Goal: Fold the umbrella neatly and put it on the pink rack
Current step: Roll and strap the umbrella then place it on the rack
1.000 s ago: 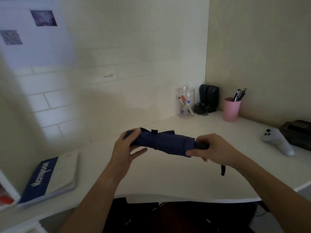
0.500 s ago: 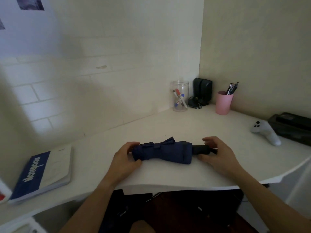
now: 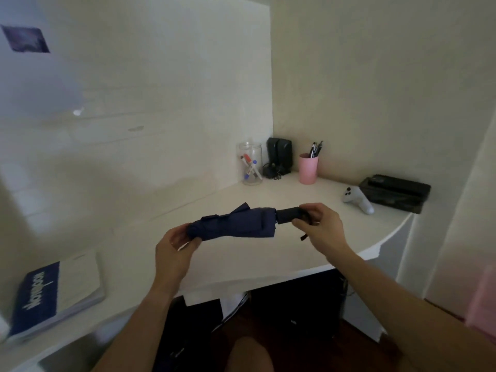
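Navy fabric: I see the umbrella (image 3: pixel 236 224) collapsed and bundled, held level in the air just above the desk (image 3: pixel 249 261), between my two hands.
Handle: its black handle (image 3: pixel 291 214) sticks out of the bundle on the right, with a dark strap hanging below it.
Left hand (image 3: pixel 171 253): fingers and thumb pinch the tip end of the bundle, clamped on the fabric.
Right hand (image 3: pixel 320 228): fingers curl over the handle's end and the thumb presses from beneath, so they are clamped on the handle.
Rack: a blurred pink shape (image 3: pixel 483 296) shows at the far right edge; I cannot tell whether it is the rack.
Corner of desk: a clear jar (image 3: pixel 251 165) of markers, a black speaker (image 3: pixel 279 157) and a pink cup (image 3: pixel 308 169) of pens stand near one another.
Right side of desk: a white controller (image 3: pixel 358 201) lies just beside a black box (image 3: pixel 396 191).
Left side of desk: a blue and white notebook (image 3: pixel 56 294) lies well apart from the umbrella.
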The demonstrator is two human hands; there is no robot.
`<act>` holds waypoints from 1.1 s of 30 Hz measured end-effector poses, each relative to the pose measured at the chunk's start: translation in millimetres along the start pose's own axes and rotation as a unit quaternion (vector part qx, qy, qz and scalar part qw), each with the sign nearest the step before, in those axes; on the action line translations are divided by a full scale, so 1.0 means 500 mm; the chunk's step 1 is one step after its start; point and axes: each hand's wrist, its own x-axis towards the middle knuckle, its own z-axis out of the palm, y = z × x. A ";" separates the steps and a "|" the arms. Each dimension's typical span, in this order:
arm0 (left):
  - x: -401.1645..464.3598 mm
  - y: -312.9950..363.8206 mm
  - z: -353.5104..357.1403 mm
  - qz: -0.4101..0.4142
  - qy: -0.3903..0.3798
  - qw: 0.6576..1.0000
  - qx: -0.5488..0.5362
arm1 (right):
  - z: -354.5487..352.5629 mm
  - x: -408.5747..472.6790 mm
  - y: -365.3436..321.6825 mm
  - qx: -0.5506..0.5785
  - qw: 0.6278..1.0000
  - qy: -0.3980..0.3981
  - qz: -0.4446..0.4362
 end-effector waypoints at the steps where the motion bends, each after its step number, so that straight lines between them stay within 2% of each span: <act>1: -0.008 0.019 0.012 0.011 -0.003 1.000 -0.009 | -0.028 -0.008 -0.008 0.007 1.000 0.006 -0.006; 7: -0.087 0.139 0.184 0.055 -0.063 0.994 -0.076 | -0.284 -0.063 -0.003 0.035 0.997 0.072 -0.004; 14: -0.233 0.170 0.596 0.054 -0.224 0.971 -0.061 | -0.661 -0.159 0.178 -0.002 0.977 0.196 0.082; 18: -0.340 0.106 0.869 0.055 -0.331 0.942 -0.015 | -0.840 -0.216 0.348 -0.058 0.943 0.290 0.150; 21: -0.438 0.025 1.060 0.025 -0.401 0.915 0.034 | -0.952 -0.254 0.477 -0.099 0.910 0.342 0.214; 26: -0.562 -0.099 1.353 -0.046 -0.468 0.877 0.093 | -1.097 -0.253 0.700 -0.163 0.848 0.384 0.329; 29: -0.595 -0.166 1.534 -0.014 -0.504 0.852 0.143 | -1.175 -0.194 0.828 -0.175 0.825 0.390 0.370; 33: -0.603 -0.278 1.771 0.069 -0.539 0.818 0.189 | -1.284 -0.095 1.006 -0.204 0.825 0.366 0.380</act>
